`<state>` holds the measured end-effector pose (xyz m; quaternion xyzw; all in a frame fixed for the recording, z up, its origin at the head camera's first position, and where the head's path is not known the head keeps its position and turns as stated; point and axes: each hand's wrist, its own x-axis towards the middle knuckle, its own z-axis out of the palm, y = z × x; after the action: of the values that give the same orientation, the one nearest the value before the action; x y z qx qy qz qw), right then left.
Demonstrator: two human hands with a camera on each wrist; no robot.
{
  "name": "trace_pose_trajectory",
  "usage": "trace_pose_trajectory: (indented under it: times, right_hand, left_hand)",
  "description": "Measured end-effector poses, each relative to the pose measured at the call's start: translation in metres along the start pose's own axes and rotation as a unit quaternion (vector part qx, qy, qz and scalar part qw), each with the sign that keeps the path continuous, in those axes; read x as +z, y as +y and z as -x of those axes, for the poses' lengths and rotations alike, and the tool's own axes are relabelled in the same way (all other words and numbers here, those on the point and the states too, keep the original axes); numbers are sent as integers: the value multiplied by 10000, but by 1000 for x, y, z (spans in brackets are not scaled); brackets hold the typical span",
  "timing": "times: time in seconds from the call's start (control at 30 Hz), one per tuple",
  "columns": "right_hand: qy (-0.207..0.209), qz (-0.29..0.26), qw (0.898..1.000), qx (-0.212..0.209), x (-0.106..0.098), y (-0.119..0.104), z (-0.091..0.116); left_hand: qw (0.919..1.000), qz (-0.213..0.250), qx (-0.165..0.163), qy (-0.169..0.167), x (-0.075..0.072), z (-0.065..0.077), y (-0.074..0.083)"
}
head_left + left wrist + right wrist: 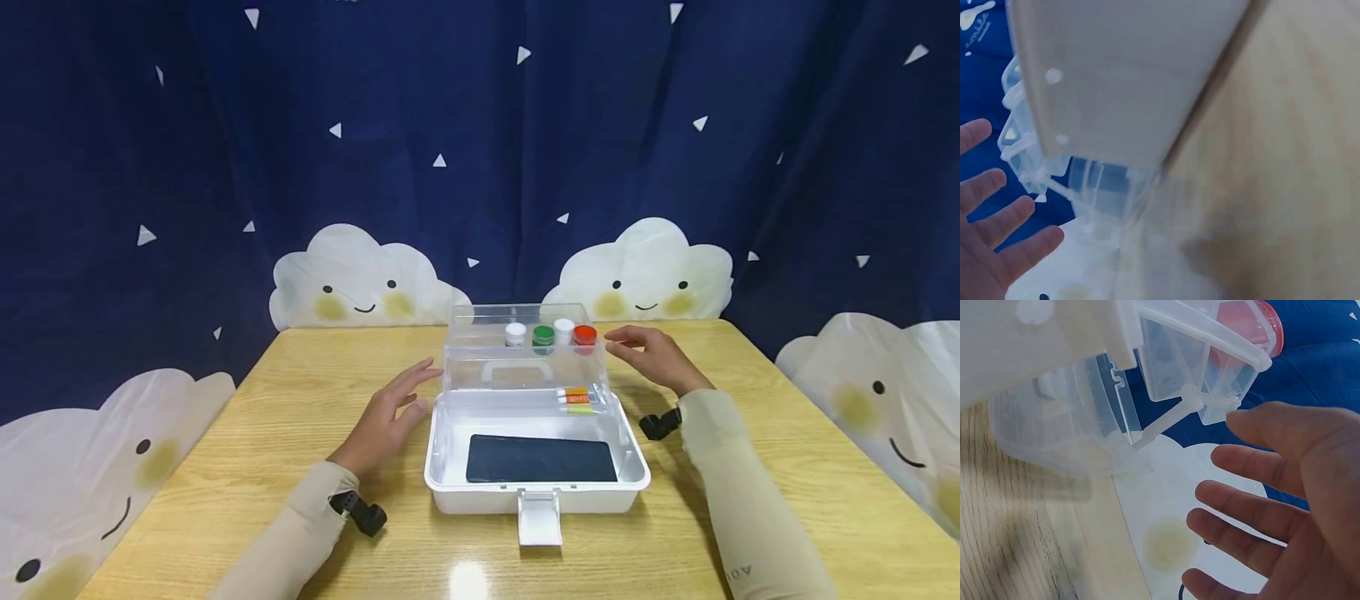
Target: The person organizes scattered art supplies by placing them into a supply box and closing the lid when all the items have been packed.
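Note:
A white storage box stands on the table with its clear tiered trays raised and folded back. In the upper tray are two white-lidded jars, a green-lidded jar and a red-lidded jar. Several small tubes with orange and yellow-green labels lie in the lower tray. A dark flat rectangular thing lies on the box floor. My left hand is beside the box's left side, fingers extended, holding nothing. To the right of the upper tray is my right hand, fingers spread and loosely bent, empty.
The box's white latch flap hangs down at its front. A clear lid extends behind the box, close to the table. Beyond the wooden table hangs a dark blue curtain with white clouds. Each wrist wears a small black camera.

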<state>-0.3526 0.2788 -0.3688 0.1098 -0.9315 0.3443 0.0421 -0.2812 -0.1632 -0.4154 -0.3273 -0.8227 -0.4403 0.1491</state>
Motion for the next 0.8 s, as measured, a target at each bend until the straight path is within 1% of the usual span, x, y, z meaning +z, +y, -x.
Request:
trace_pose_trajectory:
  times: [0.1,0.2,0.33,0.4,0.5,0.67,0.8]
  right_hand:
    - [-11,45,10000,7,-1,-1,1]
    - [-21,103,9999,-37,-1,-2,0]
    - [-52,203,9997,-112,0,-1,-1]
    - [-99,246,9996,-115,1,0,-2]
    - [-173,219,9996,-40,2,1,-2]
    - [-267,150,9995,76,4,2,-3]
    - [-252,189,9995,84,4,3,-3]
  left_hand:
    - [9997,-161,-163,-8,-6,-7,-1]
    - [9993,-273,-237,-40,-10,-16,-5]
    - [9979,-402,-493,-151,-13,-25,-13]
    - [9962,-494,-690,-220,-14,-30,-16]
    - [9934,-639,-896,-316,-16,-37,-23]
    - [9889,-798,-1164,-468,-21,-50,-30]
    - [9848,-936,-1352,-555,-22,-59,-34]
